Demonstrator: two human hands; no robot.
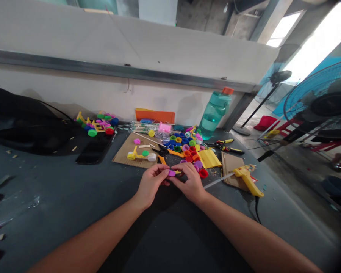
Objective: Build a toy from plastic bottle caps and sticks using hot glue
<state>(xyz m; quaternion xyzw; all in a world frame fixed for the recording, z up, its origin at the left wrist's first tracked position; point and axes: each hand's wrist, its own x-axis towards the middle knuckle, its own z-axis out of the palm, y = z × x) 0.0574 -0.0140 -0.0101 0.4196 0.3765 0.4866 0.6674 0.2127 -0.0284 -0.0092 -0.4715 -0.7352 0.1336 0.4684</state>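
Observation:
Over the dark tabletop my left hand pinches a small purple piece between thumb and fingers. My right hand is closed at the other side of it, its fingertips on a small yellow bit that touches the purple piece. Their exact kind is too small to make out. Just beyond my hands lies a cardboard sheet bearing a yellow plastic piece, a green cap and a pink piece. Red, blue and purple bottle caps crowd beside my right hand.
A yellow glue gun rests on cardboard at right, its cord trailing down. Behind stand a teal water bottle and pliers. A black phone lies left, near colourful assembled pieces. Fans stand beyond the table's right edge.

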